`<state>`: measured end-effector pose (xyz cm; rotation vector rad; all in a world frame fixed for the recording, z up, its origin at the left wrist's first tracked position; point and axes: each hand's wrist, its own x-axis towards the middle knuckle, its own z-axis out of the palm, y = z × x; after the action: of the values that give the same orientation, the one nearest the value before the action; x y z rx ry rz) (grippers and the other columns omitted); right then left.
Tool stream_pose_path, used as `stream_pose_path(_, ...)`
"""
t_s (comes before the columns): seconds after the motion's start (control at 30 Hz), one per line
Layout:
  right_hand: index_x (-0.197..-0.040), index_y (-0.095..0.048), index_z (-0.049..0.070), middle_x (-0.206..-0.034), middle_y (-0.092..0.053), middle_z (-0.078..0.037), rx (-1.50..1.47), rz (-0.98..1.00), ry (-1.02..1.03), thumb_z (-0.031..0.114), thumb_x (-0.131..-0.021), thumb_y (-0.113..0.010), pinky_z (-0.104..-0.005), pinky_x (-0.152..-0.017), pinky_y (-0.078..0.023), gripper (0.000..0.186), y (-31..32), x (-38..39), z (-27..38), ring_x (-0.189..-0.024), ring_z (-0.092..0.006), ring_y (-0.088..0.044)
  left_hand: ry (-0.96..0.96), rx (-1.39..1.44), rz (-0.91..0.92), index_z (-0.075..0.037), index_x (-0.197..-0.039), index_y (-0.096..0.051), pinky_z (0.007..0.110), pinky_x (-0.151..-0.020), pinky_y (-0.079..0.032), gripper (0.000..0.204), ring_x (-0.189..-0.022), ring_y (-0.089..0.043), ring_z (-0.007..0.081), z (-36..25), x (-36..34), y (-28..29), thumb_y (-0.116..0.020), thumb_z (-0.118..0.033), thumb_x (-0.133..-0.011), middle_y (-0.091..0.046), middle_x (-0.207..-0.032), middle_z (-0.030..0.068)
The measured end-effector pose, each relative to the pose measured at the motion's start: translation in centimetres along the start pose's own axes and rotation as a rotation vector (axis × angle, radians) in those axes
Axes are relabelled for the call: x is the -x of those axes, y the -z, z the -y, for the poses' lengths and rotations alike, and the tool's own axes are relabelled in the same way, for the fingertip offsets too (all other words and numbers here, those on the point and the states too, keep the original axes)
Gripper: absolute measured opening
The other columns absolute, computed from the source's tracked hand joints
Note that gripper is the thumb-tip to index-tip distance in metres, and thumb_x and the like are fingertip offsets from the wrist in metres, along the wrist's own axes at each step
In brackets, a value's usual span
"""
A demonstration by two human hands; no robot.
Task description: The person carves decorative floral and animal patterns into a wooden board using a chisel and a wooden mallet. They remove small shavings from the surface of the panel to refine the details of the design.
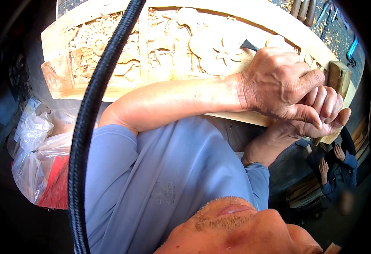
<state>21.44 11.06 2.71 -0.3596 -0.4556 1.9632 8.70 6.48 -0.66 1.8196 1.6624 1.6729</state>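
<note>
- Carved wooden panel (213,36): lies in front of the person, beyond the forearms, floral relief facing up.
- Left hand (280,82): over the panel's right part; fingers curled, pressed together. Dark blade (249,44) shows just beside its knuckles, over the panel; any handle is hidden.
- Right hand (316,112): touching the left; fingers curled together, contents cannot be told.
- Wooden block (340,78): near both hands, at the panel's right end.
- Wooden handles (304,10): beyond the panel, upper right.

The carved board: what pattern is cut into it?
The board bears raised, petalled flowers in pale wood, best seen in the head view.
</note>
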Motion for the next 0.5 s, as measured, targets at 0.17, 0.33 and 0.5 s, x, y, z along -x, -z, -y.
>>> stream_pose_path(0.17,-0.059,-0.043,0.019,-0.057,-0.047,0.002,-0.001,0.069,-0.047,0.043,-0.106,-0.047,-0.0303,-0.051,-0.034,0.053,0.7,0.0,0.0,-0.048,-0.0109,-0.036,0.027,-0.021,-0.005,-0.008,-0.101,-0.069,0.034,-0.053,-0.051,0.072,-0.058,-0.064,0.0226,0.3,0.3,0.0,-0.057,-0.078,-0.087,-0.060,-0.065,0.0044)
stream_pose_path(0.33,-0.059,-0.041,0.019,-0.057,-0.047,0.003,-0.049,0.066,-0.030,0.041,-0.106,-0.047,-0.0319,-0.054,-0.035,0.052,0.5,0.0,-1.3,-0.049,-0.0101,-0.036,0.100,-0.041,0.046,-0.010,-0.101,-0.070,0.034,-0.052,-0.050,0.071,-0.057,-0.064,0.0218,0.3,0.4,0.8,-0.056,-0.078,-0.088,-0.060,-0.064,0.0051)
stream_pose_path(0.5,-0.059,-0.041,0.019,-0.057,-0.046,0.004,-0.118,0.023,-0.069,0.039,-0.106,-0.049,-0.0291,-0.052,-0.034,0.052,0.5,0.0,-1.3,-0.049,-0.0093,-0.038,0.041,-0.066,0.039,-0.009,-0.102,-0.070,0.033,-0.053,-0.050,0.073,-0.058,-0.063,0.0207,0.5,0.4,1.4,-0.057,-0.079,-0.086,-0.060,-0.065,0.0034)
